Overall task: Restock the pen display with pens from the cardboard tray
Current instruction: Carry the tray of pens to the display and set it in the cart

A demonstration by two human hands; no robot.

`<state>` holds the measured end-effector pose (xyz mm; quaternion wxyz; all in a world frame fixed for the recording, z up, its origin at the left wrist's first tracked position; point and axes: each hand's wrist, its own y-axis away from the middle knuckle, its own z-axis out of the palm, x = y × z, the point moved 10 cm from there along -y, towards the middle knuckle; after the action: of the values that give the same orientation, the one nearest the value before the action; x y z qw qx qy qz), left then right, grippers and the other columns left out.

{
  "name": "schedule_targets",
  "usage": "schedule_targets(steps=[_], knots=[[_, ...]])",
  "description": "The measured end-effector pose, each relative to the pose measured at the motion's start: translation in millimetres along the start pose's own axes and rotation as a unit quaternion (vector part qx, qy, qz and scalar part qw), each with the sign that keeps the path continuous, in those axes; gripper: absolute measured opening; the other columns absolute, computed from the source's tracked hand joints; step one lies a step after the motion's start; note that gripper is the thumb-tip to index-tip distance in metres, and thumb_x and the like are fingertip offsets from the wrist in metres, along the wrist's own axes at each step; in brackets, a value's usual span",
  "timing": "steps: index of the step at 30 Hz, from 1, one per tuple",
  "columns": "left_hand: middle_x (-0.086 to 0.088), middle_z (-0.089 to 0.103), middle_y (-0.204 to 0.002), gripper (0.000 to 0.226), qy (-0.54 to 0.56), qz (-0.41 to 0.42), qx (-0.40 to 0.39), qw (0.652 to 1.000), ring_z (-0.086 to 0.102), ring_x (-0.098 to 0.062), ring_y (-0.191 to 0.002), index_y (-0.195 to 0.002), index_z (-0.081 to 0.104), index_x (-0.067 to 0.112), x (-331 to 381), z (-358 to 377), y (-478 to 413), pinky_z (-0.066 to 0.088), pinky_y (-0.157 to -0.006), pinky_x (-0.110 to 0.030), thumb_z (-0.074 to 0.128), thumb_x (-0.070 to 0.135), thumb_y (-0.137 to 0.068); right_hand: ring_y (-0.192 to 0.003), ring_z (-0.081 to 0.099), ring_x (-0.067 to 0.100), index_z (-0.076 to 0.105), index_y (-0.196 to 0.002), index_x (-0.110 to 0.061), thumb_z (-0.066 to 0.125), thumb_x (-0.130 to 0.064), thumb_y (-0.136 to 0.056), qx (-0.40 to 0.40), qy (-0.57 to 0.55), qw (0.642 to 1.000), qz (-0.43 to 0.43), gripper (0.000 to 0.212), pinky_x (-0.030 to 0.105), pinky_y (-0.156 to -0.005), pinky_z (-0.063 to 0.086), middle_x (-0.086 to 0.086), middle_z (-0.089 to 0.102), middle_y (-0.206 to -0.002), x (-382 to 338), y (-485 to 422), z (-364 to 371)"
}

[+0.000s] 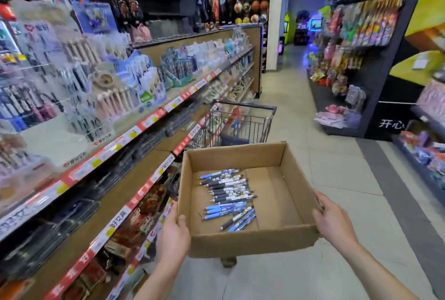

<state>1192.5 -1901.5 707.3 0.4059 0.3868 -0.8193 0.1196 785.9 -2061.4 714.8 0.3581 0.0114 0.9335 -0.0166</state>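
Observation:
I carry a shallow cardboard tray in front of me at waist height. My left hand grips its near left corner, thumb over the rim. My right hand grips the near right wall. Several blue and black pens lie in a loose row on the tray's left half; the right half is bare cardboard. The clear acrylic pen display stands on the top shelf at the left, blurred, with dark pens in its tiers.
Long stationery shelves with red price strips run along my left. A shopping cart with goods stands in the aisle just beyond the tray. Toy shelves line the right side. Tiled floor opens ahead between them.

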Motion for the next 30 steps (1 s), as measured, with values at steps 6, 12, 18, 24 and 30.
schedule_targets(steps=[6,12,18,24,30], knots=[[-0.004,0.054,-0.148,0.049,-0.005,0.023,0.006,1.000,0.054,-0.033,-0.129,-0.154,0.038,0.029,45.4,3.3,-88.3,0.043,-0.102,-0.043,0.039,0.027,-0.105,-0.114,0.063,0.031,0.049,-0.147,-0.027,0.053,-0.006,-0.089,0.001,-0.006,1.000,-0.011,0.061,0.036,-0.095,0.049,-0.003,0.064,-0.137,-46.7,-84.4,28.2],[-0.003,0.054,-0.149,0.048,0.009,-0.014,0.009,1.000,0.053,-0.032,-0.130,-0.154,0.036,0.031,74.8,37.9,-173.4,0.044,-0.102,-0.042,0.038,0.029,-0.106,-0.120,0.060,0.030,0.051,-0.145,-0.028,0.053,-0.005,-0.089,-0.009,0.007,1.000,-0.026,0.061,0.034,-0.094,0.047,-0.003,0.063,-0.138,-75.4,-189.0,55.0],[-0.004,0.062,-0.138,0.049,0.016,-0.055,0.050,0.997,0.062,-0.032,-0.115,-0.154,0.035,0.036,115.2,76.1,-256.0,0.052,-0.095,-0.044,0.039,0.034,-0.105,-0.092,0.070,0.032,0.050,-0.143,-0.037,0.051,-0.009,-0.087,-0.040,0.021,0.997,-0.069,0.063,0.034,-0.081,0.051,-0.003,0.072,-0.120,-108.5,-324.7,80.2],[-0.002,0.059,-0.142,0.049,0.025,-0.089,0.088,0.992,0.060,-0.028,-0.115,-0.154,0.036,0.032,152.1,96.4,-304.0,0.047,-0.083,-0.036,0.039,0.028,-0.106,-0.094,0.070,0.032,0.051,-0.142,-0.037,0.052,-0.009,-0.086,-0.087,0.018,0.992,-0.088,0.062,0.037,-0.084,0.055,-0.002,0.069,-0.127,-143.7,-437.7,109.1],[-0.002,0.057,-0.144,0.050,0.045,-0.121,0.104,0.986,0.052,-0.017,-0.098,-0.155,0.035,0.029,161.3,114.4,-329.2,0.038,-0.076,-0.030,0.042,0.022,-0.106,-0.084,0.070,0.029,0.052,-0.138,-0.047,0.051,-0.009,-0.086,-0.132,0.022,0.986,-0.100,0.064,0.037,-0.077,0.056,-0.005,0.070,-0.119,-168.2,-505.8,148.1]])
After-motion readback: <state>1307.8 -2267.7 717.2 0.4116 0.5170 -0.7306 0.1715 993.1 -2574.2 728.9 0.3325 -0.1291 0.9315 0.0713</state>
